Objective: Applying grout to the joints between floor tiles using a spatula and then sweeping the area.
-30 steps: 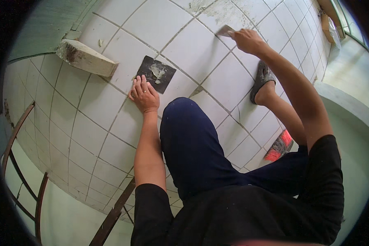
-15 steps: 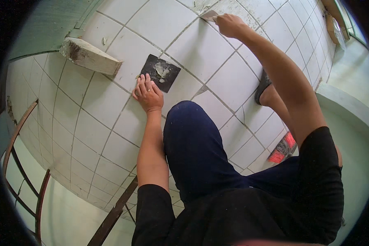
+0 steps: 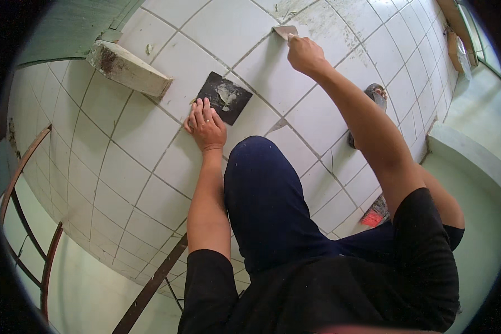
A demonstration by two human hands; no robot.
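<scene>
My right hand (image 3: 306, 55) is closed around a putty knife (image 3: 285, 31), with the arm stretched forward. Its flat metal blade is on or just over the white floor tiles, close to a grout line. A thin black square plate (image 3: 224, 99) lies on the tiles, smeared with pale putty-like paste in its middle. My left hand (image 3: 206, 125) rests palm down at the plate's near left corner. Its fingers are stretched out, their tips over the edge, and a ring shows on one finger. The underside of that hand is hidden.
A whitish block (image 3: 129, 72) juts out at the left by a green panel (image 3: 67, 28). A brush with red and dark bristles (image 3: 374, 214) lies near my right leg. Brown furniture bars (image 3: 25, 161) stand at the left. Toward the upper right, the tiles look dirty.
My right hand has drawn the putty knife slightly nearer along the tiles, and its blade shows more. The left hand stays at the plate's corner. The view has shifted slightly.
</scene>
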